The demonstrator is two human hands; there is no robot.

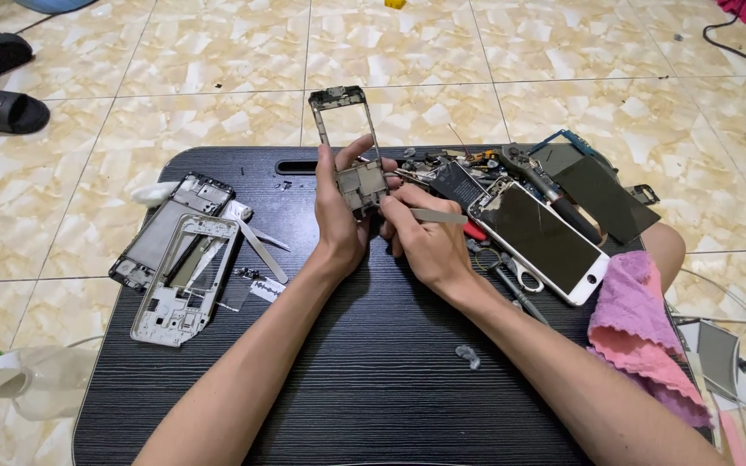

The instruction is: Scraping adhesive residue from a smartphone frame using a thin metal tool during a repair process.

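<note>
We are holding a stripped phone frame (349, 142) just above the middle of the picture, over the far edge of the black lap desk (373, 380). Our left hand (338, 216) is closing around the frame's lower end, thumb and fingers clamped on the metal block of parts there, so the frame is standing up out of the fist. Its long axis is running nearly straight up the picture, tilting slightly toward the upper left, with the open rectangle of the rim rising above our fingers.

Our right hand (420, 237) is sitting just beside the left, to its right and a little lower, and it is pinching a thin metal pry tool (438, 216), fingers shut on it. The tool is lying almost level, its free end pointing to the right of the picture; whether its working end is touching the frame we cannot tell, since the fingers are covering that spot. The gripped part of the frame is lying up and to the left of the right hand, very near, and the left hand is the one already on it.

At the left of the desk a white phone midframe (185, 280) is resting partly on a dark phone housing (166, 229). At the right a white-bordered phone screen (544, 240) is lying at a slant, with a pink cloth (641, 328) below it.
</note>
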